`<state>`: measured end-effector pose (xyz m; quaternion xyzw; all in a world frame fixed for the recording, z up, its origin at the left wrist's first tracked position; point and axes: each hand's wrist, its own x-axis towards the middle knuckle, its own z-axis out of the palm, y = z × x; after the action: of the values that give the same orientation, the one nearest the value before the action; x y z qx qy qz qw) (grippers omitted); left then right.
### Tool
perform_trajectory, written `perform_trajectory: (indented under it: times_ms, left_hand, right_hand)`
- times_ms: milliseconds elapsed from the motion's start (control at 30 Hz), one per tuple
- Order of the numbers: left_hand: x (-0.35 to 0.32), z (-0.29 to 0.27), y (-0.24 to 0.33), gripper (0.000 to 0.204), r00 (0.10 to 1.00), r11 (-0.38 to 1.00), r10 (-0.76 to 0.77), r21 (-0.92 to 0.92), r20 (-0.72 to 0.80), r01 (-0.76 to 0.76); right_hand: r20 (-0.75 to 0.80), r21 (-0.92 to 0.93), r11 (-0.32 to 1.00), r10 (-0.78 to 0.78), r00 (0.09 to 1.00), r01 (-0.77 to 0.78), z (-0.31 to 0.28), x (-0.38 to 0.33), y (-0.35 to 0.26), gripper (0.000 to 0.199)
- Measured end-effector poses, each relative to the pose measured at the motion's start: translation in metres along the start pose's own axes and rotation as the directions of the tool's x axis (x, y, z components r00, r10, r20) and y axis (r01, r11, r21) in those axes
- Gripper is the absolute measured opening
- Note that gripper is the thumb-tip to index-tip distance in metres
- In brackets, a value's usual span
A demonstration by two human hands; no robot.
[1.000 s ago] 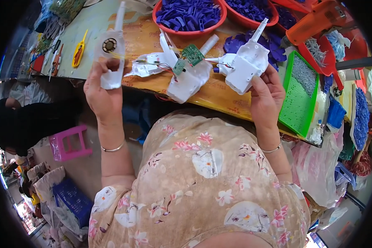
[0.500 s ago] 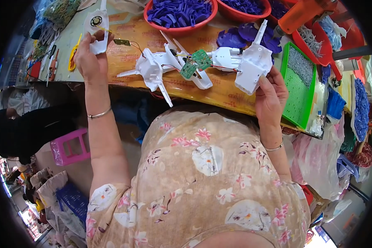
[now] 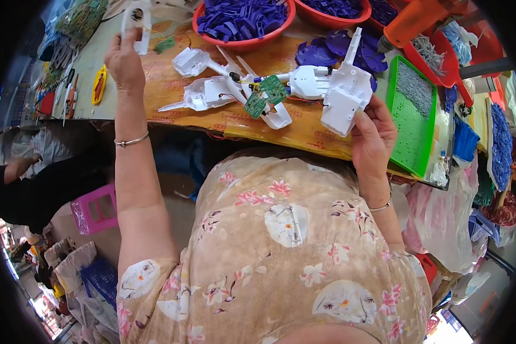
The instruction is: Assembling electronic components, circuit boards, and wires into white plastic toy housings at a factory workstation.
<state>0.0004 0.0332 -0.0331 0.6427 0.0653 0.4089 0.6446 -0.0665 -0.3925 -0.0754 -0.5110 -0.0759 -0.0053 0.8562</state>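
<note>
The left hand (image 3: 125, 63) is raised over the far left part of the table (image 3: 212, 121). Its fingers are bent around the lower end of the left shell (image 3: 144, 41) — a narrow white piece with a dark round part in it. A small green board (image 3: 165, 45) lies just to the right of this shell.

The right hand (image 3: 375, 135) is near the front edge of the table. Its thumb and fingers pinch the lower right corner of the right shell (image 3: 345, 94), which is white, with a thin arm pointing away from the person.

Between the hands there are the middle shells (image 3: 206, 94), also white, and two circuit boards (image 3: 273, 89) with thin wires. Behind them stands a red bowl (image 3: 241, 45) with purple parts (image 3: 241, 17). Purple discs (image 3: 315, 53) lie behind the right shell. Beside the right hand is a green tray (image 3: 407, 129) with screws (image 3: 415, 92) — the drill (image 3: 421, 24) is orange and near it.
</note>
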Motion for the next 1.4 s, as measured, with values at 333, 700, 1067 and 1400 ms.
perform_trajectory:
  times_ms: [333, 700, 1067, 1400]
  left_hand:
    - [-0.122, 0.048, 0.050, 0.038, 0.911, 0.848, -0.036, 0.495, 0.410, -0.189]
    - [-0.157, 0.068, 0.073, 0.064, 0.534, 0.776, -0.132, 0.422, 0.835, -0.469]
    - [-0.165, 0.064, 0.066, 0.072, 0.563, 0.739, -0.091, 0.435, 0.821, -0.515]
    - [-0.171, 0.068, 0.060, 0.049, 0.668, 0.831, 0.073, 0.325, 0.741, -0.451]
  right_hand:
    - [-0.054, 0.076, 0.992, 0.105, 0.993, -0.101, 0.002, -0.001, 0.004, 0.039]
    - [-0.015, -0.022, 0.998, 0.062, 0.998, -0.062, 0.009, -0.008, 0.001, 0.046]
    - [0.046, -0.134, 0.991, -0.010, 0.999, 0.016, 0.020, -0.016, -0.008, 0.047]
    - [0.179, -0.268, 0.947, -0.132, 0.975, 0.178, 0.030, -0.025, -0.021, 0.050]
